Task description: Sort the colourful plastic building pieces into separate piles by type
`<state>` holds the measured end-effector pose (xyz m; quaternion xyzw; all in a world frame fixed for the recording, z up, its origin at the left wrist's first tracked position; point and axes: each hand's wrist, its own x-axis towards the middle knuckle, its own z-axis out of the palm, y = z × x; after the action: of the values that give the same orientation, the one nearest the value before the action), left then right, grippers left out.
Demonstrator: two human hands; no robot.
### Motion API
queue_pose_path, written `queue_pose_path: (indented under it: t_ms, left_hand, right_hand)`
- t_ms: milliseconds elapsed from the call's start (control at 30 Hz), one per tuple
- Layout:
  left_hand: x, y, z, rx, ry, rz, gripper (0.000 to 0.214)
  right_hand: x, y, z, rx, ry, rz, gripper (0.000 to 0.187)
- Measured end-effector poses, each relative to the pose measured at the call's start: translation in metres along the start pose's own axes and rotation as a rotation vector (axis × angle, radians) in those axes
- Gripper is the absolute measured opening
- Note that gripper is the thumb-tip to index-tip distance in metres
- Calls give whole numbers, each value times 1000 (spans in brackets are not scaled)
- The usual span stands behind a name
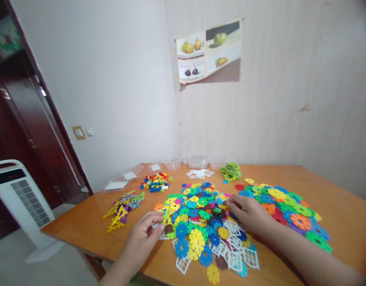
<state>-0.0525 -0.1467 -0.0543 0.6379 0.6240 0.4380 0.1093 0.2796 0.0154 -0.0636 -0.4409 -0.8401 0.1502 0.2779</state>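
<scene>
A heap of flat plastic snowflake discs (pixel 200 214) in many colours covers the middle of the wooden table (pixel 334 186), mixed with white lattice pieces (pixel 233 254). My left hand (pixel 142 238) rests at the heap's left edge, fingers curled and pinched on a small piece I cannot make out. My right hand (pixel 250 212) lies on the heap's right part, fingertips pressed together on the discs near the centre. A second spread of larger discs (pixel 287 208) lies beyond my right wrist.
At the table's left lie yellow and grey triangular pieces (pixel 123 206) and a pile of small bricks (pixel 155 182). Green discs (pixel 230 171), white tiles (pixel 200 173) and clear tubs (pixel 197 161) with lids (pixel 120 182) sit at the back. A white fan heater (pixel 20 198) stands on the floor.
</scene>
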Motion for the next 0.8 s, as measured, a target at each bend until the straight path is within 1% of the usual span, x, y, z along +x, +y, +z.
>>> queue_pose_path:
  t_ms: [133,200,300,400,467,567,700,767,800]
  left_hand:
    - [6,6,2,-267,50,-196,30]
    - [10,9,5,-372,82,-272,34]
    - [23,13,12,-464,101,-310,39]
    - [43,25,22,-474,79,-322,42]
    - [59,38,32,-457,15,-297,41]
    - [81,61,49,-385,-138,-201,37]
    - [104,85,73,-292,-356,-99,37]
    - [112,91,85,-295,-454,-81,37]
    - [115,93,91,-299,-485,-82,37]
  right_hand:
    - [0,-1,1,-11,6,-2,36]
    - [-1,-4,1,-9,10,2,34]
    - [-3,-10,-1,-23,19,-12,33]
    - [-4,-17,-2,-15,21,-32,31]
    - [-4,-21,-2,26,33,-45,28]
    - [-5,-26,-3,159,75,-57,25]
    - [-6,-29,-1,356,139,-21,40]
    - [-5,-28,2,399,156,-12,40]
    - [-4,-27,4,415,155,-9,38]
